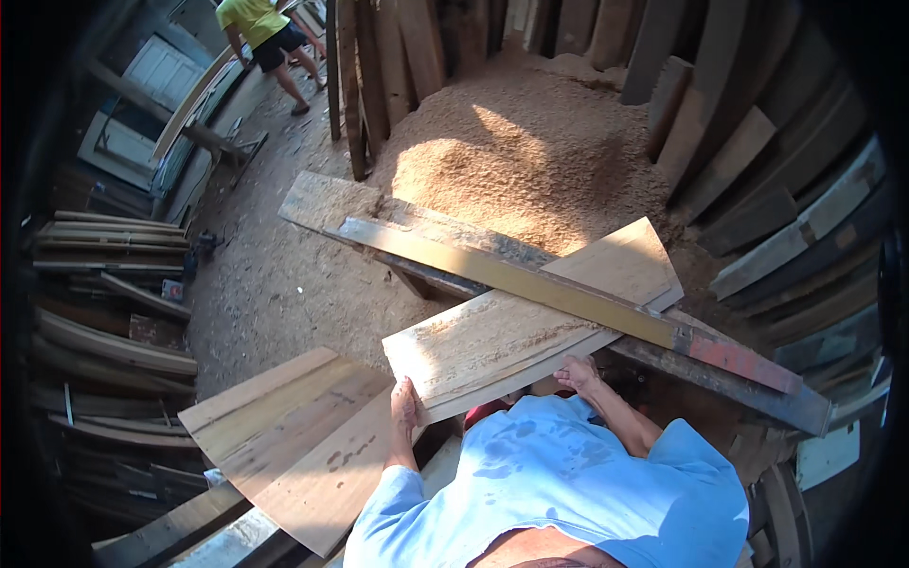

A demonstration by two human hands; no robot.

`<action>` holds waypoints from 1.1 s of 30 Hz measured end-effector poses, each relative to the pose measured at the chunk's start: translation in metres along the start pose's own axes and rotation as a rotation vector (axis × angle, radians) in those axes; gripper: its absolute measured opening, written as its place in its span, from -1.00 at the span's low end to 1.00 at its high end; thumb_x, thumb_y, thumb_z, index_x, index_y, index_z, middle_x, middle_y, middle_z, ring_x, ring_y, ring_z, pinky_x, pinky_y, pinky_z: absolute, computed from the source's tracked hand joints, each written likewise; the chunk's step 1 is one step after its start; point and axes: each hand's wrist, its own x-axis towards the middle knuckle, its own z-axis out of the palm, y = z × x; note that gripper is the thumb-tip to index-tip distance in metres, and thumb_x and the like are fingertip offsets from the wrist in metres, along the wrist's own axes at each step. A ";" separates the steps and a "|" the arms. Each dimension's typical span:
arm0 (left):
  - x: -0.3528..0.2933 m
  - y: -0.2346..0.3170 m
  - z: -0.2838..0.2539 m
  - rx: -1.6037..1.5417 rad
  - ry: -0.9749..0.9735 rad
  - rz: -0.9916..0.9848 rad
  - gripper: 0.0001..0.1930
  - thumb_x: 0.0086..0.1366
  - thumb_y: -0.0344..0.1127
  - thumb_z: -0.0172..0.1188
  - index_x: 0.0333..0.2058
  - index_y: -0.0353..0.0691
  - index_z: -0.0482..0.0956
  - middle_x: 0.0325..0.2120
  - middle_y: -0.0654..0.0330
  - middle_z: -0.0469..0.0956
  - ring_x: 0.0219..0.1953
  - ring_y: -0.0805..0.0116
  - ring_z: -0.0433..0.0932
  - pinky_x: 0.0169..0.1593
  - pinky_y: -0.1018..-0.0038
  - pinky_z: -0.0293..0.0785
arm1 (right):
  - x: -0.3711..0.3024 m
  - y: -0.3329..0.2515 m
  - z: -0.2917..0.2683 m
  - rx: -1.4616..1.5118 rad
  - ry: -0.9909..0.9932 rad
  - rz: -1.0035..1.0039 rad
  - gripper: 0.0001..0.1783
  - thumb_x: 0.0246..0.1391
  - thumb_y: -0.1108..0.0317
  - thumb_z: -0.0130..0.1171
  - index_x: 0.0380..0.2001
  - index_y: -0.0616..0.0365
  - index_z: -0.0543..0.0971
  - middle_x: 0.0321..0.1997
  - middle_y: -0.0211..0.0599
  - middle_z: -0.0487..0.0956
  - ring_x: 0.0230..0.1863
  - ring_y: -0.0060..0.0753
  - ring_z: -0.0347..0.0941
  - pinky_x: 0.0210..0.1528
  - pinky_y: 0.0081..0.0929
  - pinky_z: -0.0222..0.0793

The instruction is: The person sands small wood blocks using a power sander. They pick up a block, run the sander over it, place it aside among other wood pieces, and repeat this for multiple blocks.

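Observation:
A wide, pale wooden board [492,346] lies aslant in front of me. Its far part passes beneath a long yellowish bar [530,279] that runs across a narrow bench [327,201]. My left hand [405,404] grips the board's near left corner, thumb on top and fingers out of sight below. At the near edge, my right hand [576,375] is closed, its fingers curled close against the wood. Whether anything is inside that fist is hidden. Wood shavings are scattered along the board's top. The bar's right end is reddish.
Sawdust [530,142] forms a large heap beyond the bench. A broad wooden panel [312,435] stands close at my left. Stacked planks [114,355] line the left side, and upright boards [720,133] the right. A person in a yellow shirt [254,21] is far left.

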 end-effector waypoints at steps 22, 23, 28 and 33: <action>-0.017 -0.025 0.022 -0.651 0.388 0.178 -0.75 0.46 -0.20 0.20 -0.03 -0.20 0.47 -0.35 0.40 0.50 -0.30 0.58 0.47 -0.07 0.47 0.51 | 0.014 -0.156 -0.069 -1.728 0.282 -0.405 0.36 -0.30 0.17 0.60 0.50 0.03 -0.07 0.53 0.10 0.07 0.54 0.23 -0.04 0.50 0.08 0.03; -0.010 -0.034 0.018 -0.634 0.388 0.221 -0.75 0.46 -0.22 0.19 -0.02 -0.21 0.46 -0.31 0.37 0.52 -0.25 0.54 0.50 -0.03 0.44 0.52 | 0.008 -0.160 -0.061 -1.735 0.251 -0.377 0.36 -0.31 0.19 0.60 0.49 0.04 -0.06 0.51 0.12 0.09 0.52 0.24 -0.02 0.49 0.08 0.05; 0.048 0.010 0.062 -0.662 0.277 0.403 -0.70 0.47 -0.26 0.17 0.07 -0.27 0.44 -0.07 0.17 0.59 -0.05 0.35 0.58 0.09 0.34 0.53 | -0.009 -0.166 -0.053 -1.741 0.271 -0.328 0.31 -0.34 0.23 0.60 0.44 0.11 0.01 0.35 0.17 0.27 0.41 0.27 0.15 0.41 0.11 0.17; 0.149 0.066 0.090 -0.584 0.316 0.315 -0.61 0.45 -0.25 0.19 0.15 -0.28 0.41 -0.04 0.11 0.60 -0.08 0.23 0.62 0.04 0.17 0.61 | -0.003 -0.165 -0.057 -1.777 0.278 -0.372 0.25 -0.38 0.24 0.60 0.38 0.17 0.08 0.23 0.11 0.34 0.32 0.26 0.24 0.32 0.13 0.25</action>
